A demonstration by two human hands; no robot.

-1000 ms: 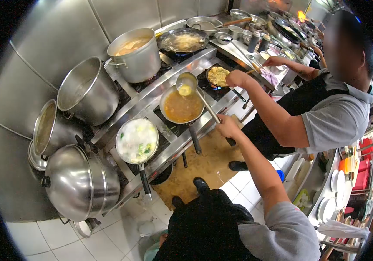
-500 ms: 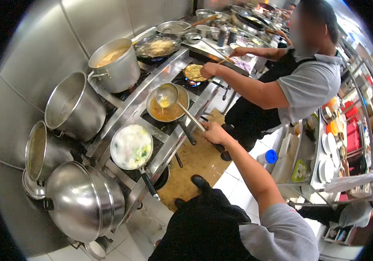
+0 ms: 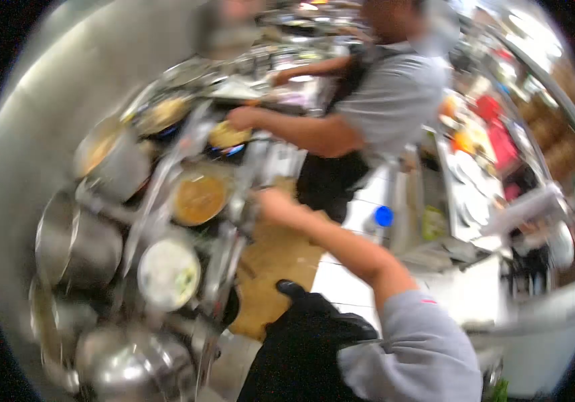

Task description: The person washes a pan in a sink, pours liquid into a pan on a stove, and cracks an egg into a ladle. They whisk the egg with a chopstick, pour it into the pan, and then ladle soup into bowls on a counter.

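Note:
Motion blur smears the whole head view. My right hand (image 3: 275, 203) reaches in from the lower right, just to the right of the pan of orange-brown broth (image 3: 199, 201). Its fingers are too smeared to show what they hold, and I cannot make out the ladle. Nearer to me, a second pan with whitish, foamy food and some green (image 3: 169, 275) sits on the stove. My left hand is outside the view.
Large metal pots (image 3: 76, 241) line the wall side, with a domed steel lid (image 3: 133, 365) at the lower left. A co-worker (image 3: 388, 94) stands beyond, a hand near a pan of yellow food (image 3: 228, 135). Shelving with white plates (image 3: 471, 187) is at right.
The view has swung, shifting the stove left and down, and is now blurred. The ladle my right hand held over the broth pan is no longer distinguishable.

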